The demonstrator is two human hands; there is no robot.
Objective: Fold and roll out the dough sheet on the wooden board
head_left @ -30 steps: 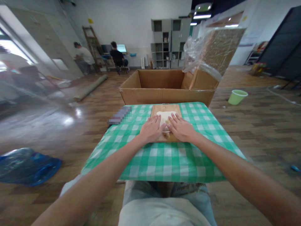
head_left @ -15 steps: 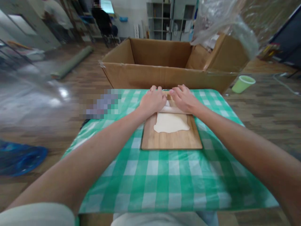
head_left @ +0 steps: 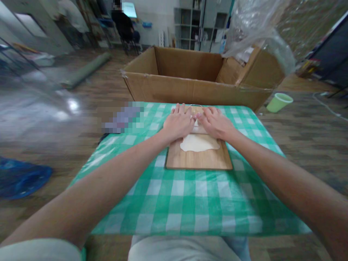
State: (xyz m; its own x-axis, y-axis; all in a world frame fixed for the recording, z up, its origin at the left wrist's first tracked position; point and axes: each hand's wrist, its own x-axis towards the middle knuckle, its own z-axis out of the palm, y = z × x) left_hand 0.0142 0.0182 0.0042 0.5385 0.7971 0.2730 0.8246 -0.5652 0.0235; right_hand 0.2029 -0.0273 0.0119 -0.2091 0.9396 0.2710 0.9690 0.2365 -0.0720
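Observation:
A pale rolling pin (head_left: 199, 129) lies across a sheet of white dough (head_left: 199, 143) on a wooden cutting board (head_left: 198, 162). My left hand (head_left: 179, 123) rests palm-down on the pin's left part, its fingers stretched forward past it. On the right part lies my right hand (head_left: 216, 121), also flat, with fingers pointing away from me. The thumbs come close together over the middle. Both pin ends are mostly hidden under the hands. Some dough shows beyond the pin, between the hands.
A green checked tablecloth (head_left: 187, 203) covers the table. Behind its far edge stands a large cardboard box (head_left: 190, 87) with plastic wrap (head_left: 252, 40). A green bin (head_left: 279, 102) is on the floor at right. A seated person (head_left: 123, 27) is in the background.
The rolling pin has rolled slightly towards me. My hands now lie flatter on it, with the fingers reaching farther forward. The view has shifted a little.

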